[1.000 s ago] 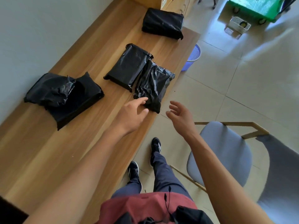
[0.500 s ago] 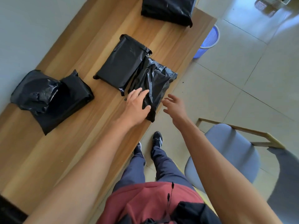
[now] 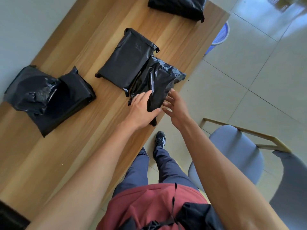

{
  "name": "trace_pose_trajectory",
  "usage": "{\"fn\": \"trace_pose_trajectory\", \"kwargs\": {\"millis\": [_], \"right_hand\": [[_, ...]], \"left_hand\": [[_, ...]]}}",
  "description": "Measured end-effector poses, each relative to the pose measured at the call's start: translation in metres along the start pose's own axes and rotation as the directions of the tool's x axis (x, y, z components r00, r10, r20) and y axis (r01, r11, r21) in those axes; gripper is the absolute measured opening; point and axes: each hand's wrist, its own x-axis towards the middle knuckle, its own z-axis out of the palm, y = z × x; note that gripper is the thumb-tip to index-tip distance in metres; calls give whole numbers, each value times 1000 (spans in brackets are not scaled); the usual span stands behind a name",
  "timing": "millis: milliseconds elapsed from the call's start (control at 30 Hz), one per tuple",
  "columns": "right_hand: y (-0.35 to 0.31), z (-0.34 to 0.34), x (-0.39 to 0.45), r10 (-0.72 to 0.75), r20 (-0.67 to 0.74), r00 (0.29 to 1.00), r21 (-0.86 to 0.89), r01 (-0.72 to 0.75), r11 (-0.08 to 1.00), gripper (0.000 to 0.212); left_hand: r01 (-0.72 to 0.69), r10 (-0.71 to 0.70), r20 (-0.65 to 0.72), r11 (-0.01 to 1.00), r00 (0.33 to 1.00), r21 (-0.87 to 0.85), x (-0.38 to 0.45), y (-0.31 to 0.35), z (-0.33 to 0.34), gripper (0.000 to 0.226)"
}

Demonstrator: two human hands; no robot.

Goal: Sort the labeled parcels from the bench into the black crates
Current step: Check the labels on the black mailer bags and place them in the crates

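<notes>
Fingers of left hand (image 3: 141,110) grip crinkled parcel (image 3: 156,83) overhanging bench (image 3: 69,156) edge; right hand (image 3: 177,107) open beside.

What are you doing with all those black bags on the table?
A person stands at a wooden bench sorting black parcels. Their left hand rests on the crinkled parcel at the bench's edge, thumb curled round its near end, while the right hand reaches in beside it, fingers spread, not yet holding it. A flat parcel lies against it, with more parcels to the left and at the far end. No crates are in view.
</notes>
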Motion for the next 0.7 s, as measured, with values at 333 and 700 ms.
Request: {"fn": "trace_pose_trajectory", "kwargs": {"millis": [333, 700], "right_hand": [[-13, 34, -34, -127, 138, 982, -92, 141, 986, 24], [-29, 4, -47, -361, 24, 932, -372, 343, 863, 34]], "left_hand": [[7, -103, -227, 921, 969, -388, -23, 16, -18, 72], [21, -254, -93, 414, 963, -910, -51, -3, -66, 47]]}}
